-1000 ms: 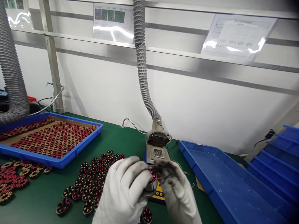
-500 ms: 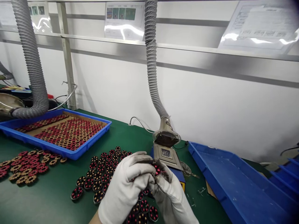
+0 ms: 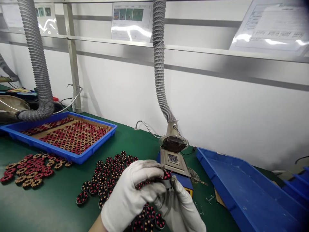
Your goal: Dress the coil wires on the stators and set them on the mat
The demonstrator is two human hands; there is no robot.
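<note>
A small round motor stator [image 3: 167, 175] with red windings and a grey metal rim is held between my two white-gloved hands, over the middle of the bench. My left hand [image 3: 135, 187] grips it from the left, its fingers curled over the top and the thumb below. From the right and underneath, my right hand [image 3: 181, 206] closes its thumb and fingers against the rim. Fingers hide part of the piece. Beneath and left of my hands lie many similar black-rimmed stators [image 3: 102, 181] with red or gold windings, some hidden by the gloves.
A soldering pot [image 3: 175, 162] stands beyond my hands under a fume hose [image 3: 159, 58]. A blue tray [image 3: 79, 158] of stators is at the left, loose stators [image 3: 31, 170] before it. Another blue tray [image 3: 241, 187] lies at the right, with clear scraps [image 3: 210, 198] nearby.
The stator is now more visible between my hands, its metal rim showing. My right-hand fingers have shifted lower around it. The whole view has moved slightly.
</note>
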